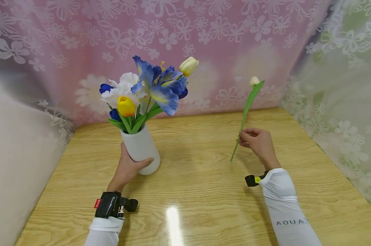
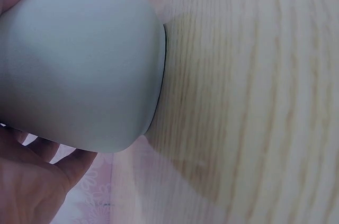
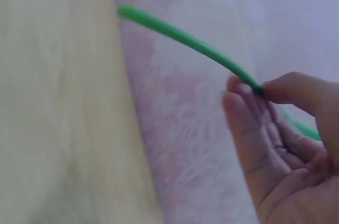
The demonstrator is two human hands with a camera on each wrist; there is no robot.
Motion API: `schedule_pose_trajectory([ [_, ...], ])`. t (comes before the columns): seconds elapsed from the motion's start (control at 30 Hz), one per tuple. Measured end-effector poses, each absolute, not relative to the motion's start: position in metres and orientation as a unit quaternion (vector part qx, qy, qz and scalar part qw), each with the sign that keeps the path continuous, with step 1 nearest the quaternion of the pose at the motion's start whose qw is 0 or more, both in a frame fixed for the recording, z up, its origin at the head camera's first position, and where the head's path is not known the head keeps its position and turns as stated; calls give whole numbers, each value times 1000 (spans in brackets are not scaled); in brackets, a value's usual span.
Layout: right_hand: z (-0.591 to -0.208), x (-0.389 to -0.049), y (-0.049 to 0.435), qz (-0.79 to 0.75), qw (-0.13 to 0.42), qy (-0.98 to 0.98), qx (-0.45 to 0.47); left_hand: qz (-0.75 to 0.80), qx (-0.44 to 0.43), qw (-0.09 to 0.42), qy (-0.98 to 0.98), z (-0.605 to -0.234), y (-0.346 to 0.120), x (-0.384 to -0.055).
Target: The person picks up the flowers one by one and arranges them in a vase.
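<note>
A white vase stands on the wooden table at the left, and my left hand grips it low down, thumb across the front. In the left wrist view the vase has its base at the tabletop, with fingers round its side. The vase holds a large blue iris, a white flower, a yellow tulip, a cream tulip and dark blue buds. Off to the right, my right hand pinches the green stem of a single cream tulip, bloom upward.
The wood-grain table reaches back to a pink floral curtain. A pale floral curtain runs along the right side, and a whitish wall stands at the left.
</note>
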State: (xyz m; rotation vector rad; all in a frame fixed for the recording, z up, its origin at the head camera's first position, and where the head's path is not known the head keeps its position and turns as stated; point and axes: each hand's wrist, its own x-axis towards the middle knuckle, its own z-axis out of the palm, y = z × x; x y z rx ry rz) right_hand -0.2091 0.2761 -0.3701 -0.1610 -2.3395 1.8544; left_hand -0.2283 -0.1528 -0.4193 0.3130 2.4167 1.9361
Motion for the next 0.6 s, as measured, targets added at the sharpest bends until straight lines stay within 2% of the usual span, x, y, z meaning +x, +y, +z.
schedule_pose_trajectory([
  [0.33, -326, -212, 229, 712, 241, -657, 53, 616, 113, -6, 780, -422, -154, -227],
  [0.6, -294, -213, 178, 674, 332, -631, 195, 616, 109, -4, 780, -422, -154, -228],
])
